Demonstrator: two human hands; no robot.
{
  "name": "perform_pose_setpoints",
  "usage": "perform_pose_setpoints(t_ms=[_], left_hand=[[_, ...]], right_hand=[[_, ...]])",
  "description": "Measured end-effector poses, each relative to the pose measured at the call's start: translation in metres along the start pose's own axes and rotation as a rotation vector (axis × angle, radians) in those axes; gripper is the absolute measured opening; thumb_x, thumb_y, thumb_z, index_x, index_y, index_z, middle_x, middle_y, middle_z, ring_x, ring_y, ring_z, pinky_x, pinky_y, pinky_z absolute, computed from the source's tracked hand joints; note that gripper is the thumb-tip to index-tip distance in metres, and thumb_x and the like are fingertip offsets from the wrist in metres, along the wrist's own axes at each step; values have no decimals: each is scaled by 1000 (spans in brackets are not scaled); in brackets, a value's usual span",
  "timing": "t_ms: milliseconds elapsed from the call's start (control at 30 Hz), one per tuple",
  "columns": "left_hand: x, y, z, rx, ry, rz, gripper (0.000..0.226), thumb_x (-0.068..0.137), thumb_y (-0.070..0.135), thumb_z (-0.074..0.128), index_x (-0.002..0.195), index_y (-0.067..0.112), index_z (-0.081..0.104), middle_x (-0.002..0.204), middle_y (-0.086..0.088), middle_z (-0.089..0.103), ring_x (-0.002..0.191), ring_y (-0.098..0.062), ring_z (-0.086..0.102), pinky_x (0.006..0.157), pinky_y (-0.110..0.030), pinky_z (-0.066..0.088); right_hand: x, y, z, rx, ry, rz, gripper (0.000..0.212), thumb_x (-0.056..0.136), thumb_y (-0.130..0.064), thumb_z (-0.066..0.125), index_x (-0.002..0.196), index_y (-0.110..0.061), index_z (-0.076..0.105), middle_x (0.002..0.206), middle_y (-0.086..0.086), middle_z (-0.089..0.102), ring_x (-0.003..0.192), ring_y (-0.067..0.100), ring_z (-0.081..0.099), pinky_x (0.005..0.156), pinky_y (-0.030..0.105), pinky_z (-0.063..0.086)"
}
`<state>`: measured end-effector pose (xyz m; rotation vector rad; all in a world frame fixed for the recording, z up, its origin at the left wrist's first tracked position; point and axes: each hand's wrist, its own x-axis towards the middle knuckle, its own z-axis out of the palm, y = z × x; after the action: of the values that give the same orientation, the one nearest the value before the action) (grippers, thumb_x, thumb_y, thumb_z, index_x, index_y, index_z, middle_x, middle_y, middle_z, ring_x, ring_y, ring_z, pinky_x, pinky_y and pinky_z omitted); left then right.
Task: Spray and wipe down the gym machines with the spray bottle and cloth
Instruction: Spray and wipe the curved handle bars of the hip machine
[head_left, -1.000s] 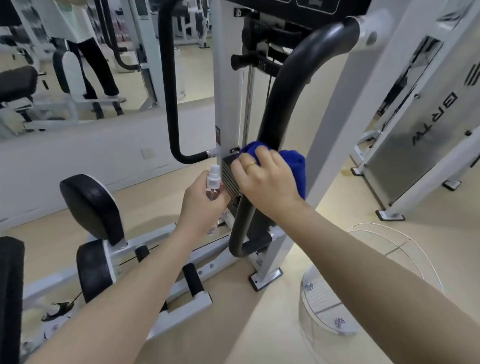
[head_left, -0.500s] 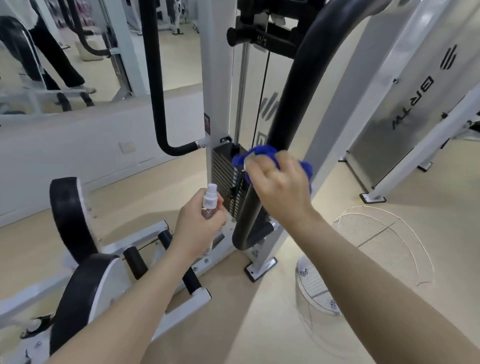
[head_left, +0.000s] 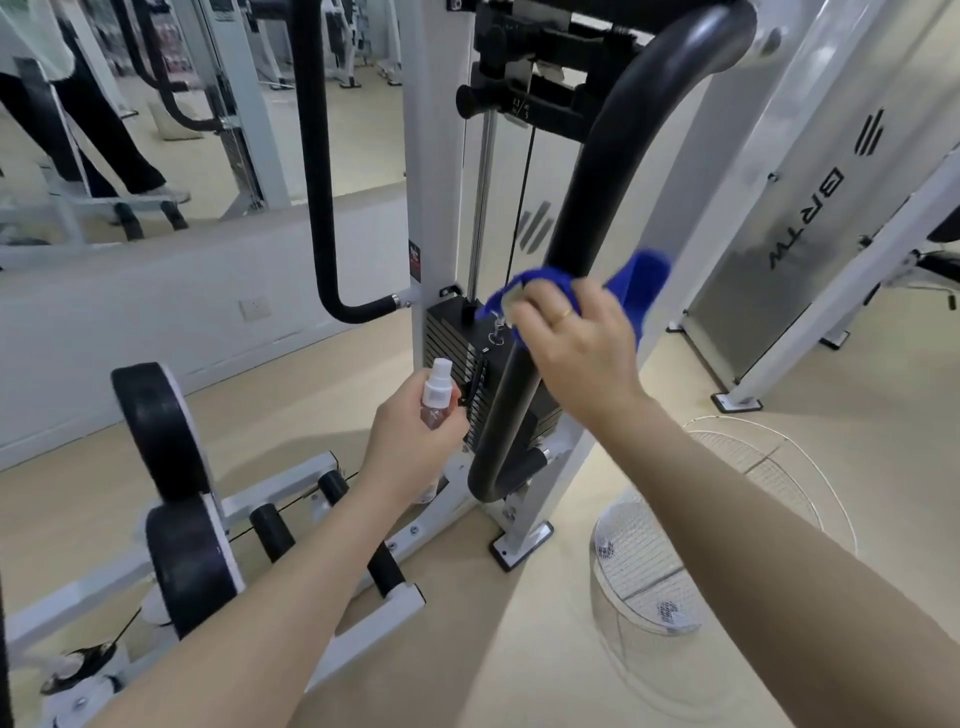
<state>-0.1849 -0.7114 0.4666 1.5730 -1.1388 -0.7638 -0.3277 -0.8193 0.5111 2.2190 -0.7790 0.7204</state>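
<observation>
Right hand (head_left: 576, 353) wraps blue cloth (head_left: 636, 283) round black bar (head_left: 587, 208); left hand (head_left: 415, 447) grips bottle (head_left: 438, 392) (clear, white-capped).

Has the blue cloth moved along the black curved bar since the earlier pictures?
Cannot tell. The blue cloth is wrapped on the black curved bar just above the weight stack, as before; the camera itself shifted.

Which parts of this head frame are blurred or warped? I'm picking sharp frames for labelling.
Head view: the blue cloth is motion-smeared at its edge; spray bottle and both hands stay fairly sharp; wide-angle bending bows the black padded bar and white frame.
</observation>
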Motion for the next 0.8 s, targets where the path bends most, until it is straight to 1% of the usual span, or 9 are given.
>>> perform_pose_setpoints(t_ms=[67, 200, 267, 333, 433, 567, 633, 700, 800], left_hand=[[1, 5, 3, -8, -11, 1, 16, 86, 10, 58, 80, 23, 50, 71, 2, 53, 64, -11, 51, 62, -27, 46], [-1, 21, 12, -178, -88, -8, 22, 89, 14, 59, 102, 31, 53, 89, 9, 60, 67, -2, 57, 57, -16, 47], [0, 29, 13, -321, -105, -37, 25, 90, 16, 59, 107, 34, 54, 95, 5, 63, 71, -11, 60, 61, -25, 53], [1, 34, 12, -363, -138, -34, 20, 89, 15, 60, 102, 29, 58, 81, 1, 63, 66, -15, 58, 60, -29, 52], [0, 34, 10, -268, -179, -11, 13, 87, 8, 61, 93, 19, 58, 69, 0, 59, 58, -14, 53, 56, -26, 48], [-2, 29, 6, -144, -160, -44, 14, 85, 2, 58, 86, 16, 59, 68, -2, 57, 55, -13, 53, 54, -26, 47], [-1, 30, 4, -171, -114, -64, 17, 84, 2, 58, 85, 18, 60, 67, -1, 57, 56, -11, 54, 56, -27, 49], [2, 34, 3, -196, -80, -49, 19, 84, 1, 58, 84, 20, 60, 66, 2, 57, 57, -9, 55, 56, -24, 49], [4, 48, 10, -201, -113, 1, 21, 83, 0, 58, 83, 20, 61, 63, 7, 58, 56, -8, 55, 57, -21, 48]], right_hand=[[-11, -10, -4, 224, -182, 47, 19, 76, -7, 67, 94, -13, 64, 95, 4, 67, 76, 26, 58, 67, 31, 50], [3, -1, -37, 997, -385, 538, 25, 93, -24, 53, 117, -19, 57, 106, -7, 61, 95, 10, 55, 79, 13, 41], [5, 1, -45, 1096, -405, 561, 29, 94, -21, 51, 123, -18, 53, 113, -6, 58, 101, 7, 53, 87, 14, 40], [3, 1, -49, 1120, -491, 508, 33, 92, -18, 55, 124, -18, 54, 118, -4, 57, 107, 8, 52, 94, 21, 41], [-7, 4, -49, 1296, -638, 525, 33, 87, -9, 58, 116, -25, 56, 112, -6, 60, 103, 12, 57, 90, 25, 47], [-19, 17, -46, 1552, -768, 747, 38, 86, -2, 57, 115, -25, 57, 111, -7, 58, 103, 19, 59, 90, 30, 50], [-24, 30, -40, 1637, -959, 840, 30, 86, -14, 60, 116, -19, 60, 107, 1, 61, 98, 20, 60, 87, 31, 51], [-28, 41, -37, 1691, -1244, 914, 46, 84, -41, 55, 117, -10, 58, 96, 10, 63, 87, 22, 61, 80, 30, 52], [-32, 43, -32, 1662, -1418, 691, 43, 80, -50, 62, 96, -11, 64, 83, 9, 62, 78, 22, 60, 83, 33, 49]])
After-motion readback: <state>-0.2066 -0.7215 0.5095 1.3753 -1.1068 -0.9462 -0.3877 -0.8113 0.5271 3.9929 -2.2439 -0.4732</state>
